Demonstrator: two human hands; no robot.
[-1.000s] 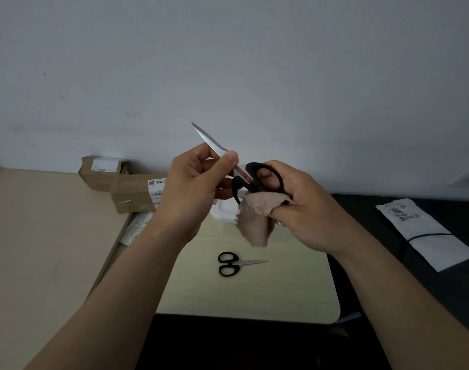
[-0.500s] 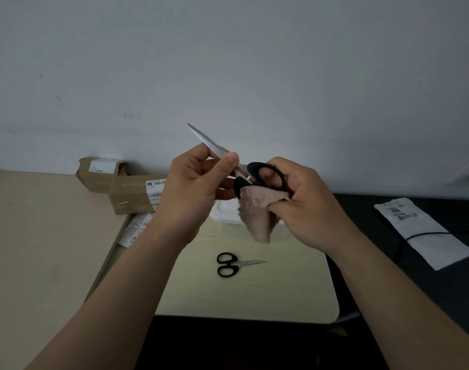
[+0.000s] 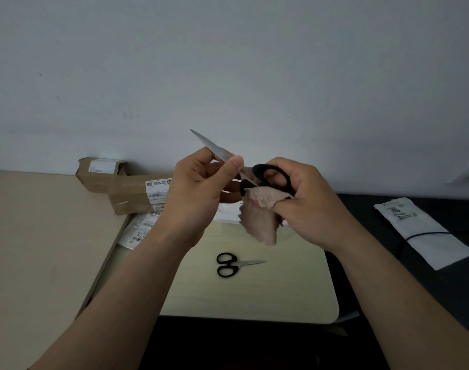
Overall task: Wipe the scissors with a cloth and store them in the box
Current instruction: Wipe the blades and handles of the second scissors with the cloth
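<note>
Head view: the left hand (image 3: pixel 198 193) pinches the blades of the large black-handled steel scissors (image 3: pixel 209 144), held up above the pale wooden table (image 3: pixel 281 289). The right hand (image 3: pixel 311 201) grips a fuzzy pinkish cloth (image 3: pixel 260 217) against their handle loops. The step looks like wiping. Next they likely go into the white box (image 3: pixel 226 213), mostly hidden behind both hands.

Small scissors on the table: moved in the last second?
No. The small scissors lie at the same spot on the light table, at the same offset from the cardboard box, blades pointing right.
</note>
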